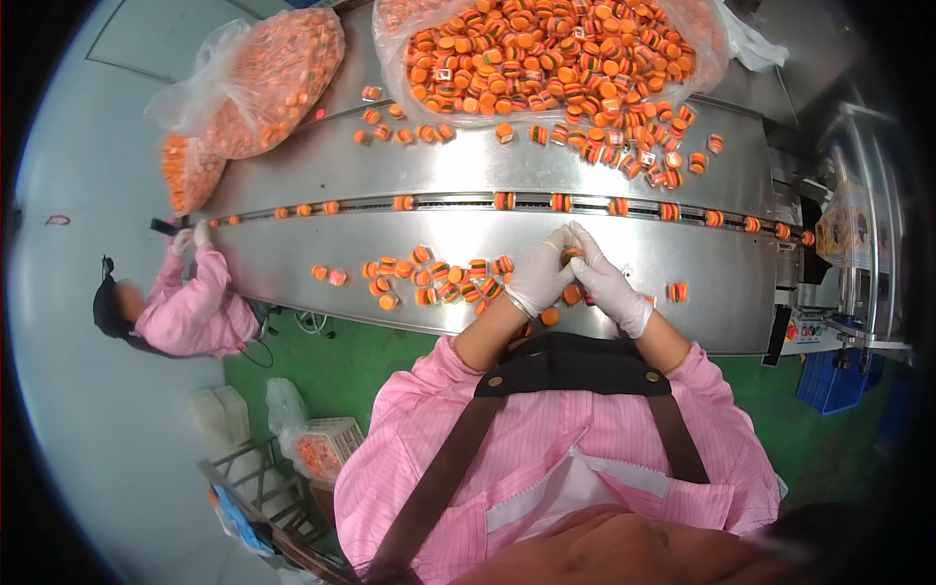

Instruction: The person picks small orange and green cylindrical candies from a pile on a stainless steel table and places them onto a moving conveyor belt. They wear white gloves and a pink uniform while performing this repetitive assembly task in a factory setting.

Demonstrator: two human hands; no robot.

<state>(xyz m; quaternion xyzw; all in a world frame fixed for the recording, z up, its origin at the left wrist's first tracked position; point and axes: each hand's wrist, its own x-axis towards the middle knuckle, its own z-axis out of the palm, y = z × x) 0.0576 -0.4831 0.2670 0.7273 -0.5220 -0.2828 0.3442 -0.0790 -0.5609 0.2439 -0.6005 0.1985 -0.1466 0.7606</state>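
Both my hands wear white gloves and meet over the near side of the steel table, just short of the conveyor slot. Between them sits a small burger-shaped candy [571,255], orange with darker layers. The fingers of my left hand [542,276] close on it from one side, and those of my right hand [608,285] from the other. Below the palms lie more candies, partly hidden by the hands. To the left of my left hand spreads a loose group of striped candies [449,292]. One striped candy [678,292] lies apart, right of my right hand.
A conveyor slot [448,203] carries spaced candies across the table [341,249] to a machine [858,224] at the right. Beyond it, a big clear bag [392,58] spills candies. Another full bag [283,83] lies far left, near a pink-sleeved co-worker [200,307]. A blue crate [829,382] stands below.
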